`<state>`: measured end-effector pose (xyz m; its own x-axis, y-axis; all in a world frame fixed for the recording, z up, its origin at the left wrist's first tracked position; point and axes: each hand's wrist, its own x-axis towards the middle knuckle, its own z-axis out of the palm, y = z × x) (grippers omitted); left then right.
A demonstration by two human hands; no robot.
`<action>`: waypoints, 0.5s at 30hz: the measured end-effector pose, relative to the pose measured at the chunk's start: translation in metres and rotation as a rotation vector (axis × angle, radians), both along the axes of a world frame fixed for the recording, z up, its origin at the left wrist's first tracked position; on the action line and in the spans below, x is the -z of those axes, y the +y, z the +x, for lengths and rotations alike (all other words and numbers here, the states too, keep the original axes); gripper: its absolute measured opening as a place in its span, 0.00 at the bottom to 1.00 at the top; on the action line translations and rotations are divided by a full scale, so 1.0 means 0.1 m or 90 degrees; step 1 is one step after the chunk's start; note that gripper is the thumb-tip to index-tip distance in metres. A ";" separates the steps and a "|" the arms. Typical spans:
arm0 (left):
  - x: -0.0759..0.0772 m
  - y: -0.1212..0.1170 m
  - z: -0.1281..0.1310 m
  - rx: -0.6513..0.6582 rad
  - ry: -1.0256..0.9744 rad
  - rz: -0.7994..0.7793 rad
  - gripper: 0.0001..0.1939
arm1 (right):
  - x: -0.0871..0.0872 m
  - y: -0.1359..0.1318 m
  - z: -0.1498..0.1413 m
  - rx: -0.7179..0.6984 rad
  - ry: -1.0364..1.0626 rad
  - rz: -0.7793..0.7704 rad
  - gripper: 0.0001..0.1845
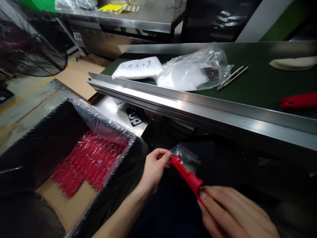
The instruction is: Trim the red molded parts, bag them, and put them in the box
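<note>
My right hand (232, 213) grips the near end of a red plastic tool (188, 177), which points up and to the left. Over the tool's far tip sits a small clear plastic bag (185, 153). My left hand (155, 168) pinches the edge of that bag with thumb and forefinger. Both hands are low, below the edge of the conveyor. To the left, a cardboard box (61, 205) lined with clear film holds several bagged red tools (86, 162) laid in rows.
A green conveyor belt (260, 86) with a steel rail (198, 105) runs across above my hands. On it lie a white packet with handwriting (137, 67), a crumpled clear bag (195, 71), tweezers (231, 77) and another red tool (298, 100). A black fan (27, 43) stands far left.
</note>
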<state>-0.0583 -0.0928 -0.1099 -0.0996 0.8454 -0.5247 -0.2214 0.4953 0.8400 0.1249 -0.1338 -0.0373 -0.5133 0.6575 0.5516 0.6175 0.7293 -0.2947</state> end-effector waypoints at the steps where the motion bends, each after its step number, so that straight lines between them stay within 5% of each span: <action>1: 0.01 0.00 -0.01 -0.004 -0.011 -0.007 0.13 | 0.01 0.00 -0.01 -0.005 -0.012 -0.002 0.08; 15: -0.06 -0.08 -0.02 0.012 0.008 0.042 0.12 | 0.24 -0.03 0.09 -0.041 -0.117 0.016 0.15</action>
<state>-0.0605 -0.1011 -0.1038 -0.0902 0.8798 -0.4667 -0.2012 0.4428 0.8737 0.1337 -0.1367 -0.0609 -0.6480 0.6071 0.4600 0.6107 0.7750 -0.1627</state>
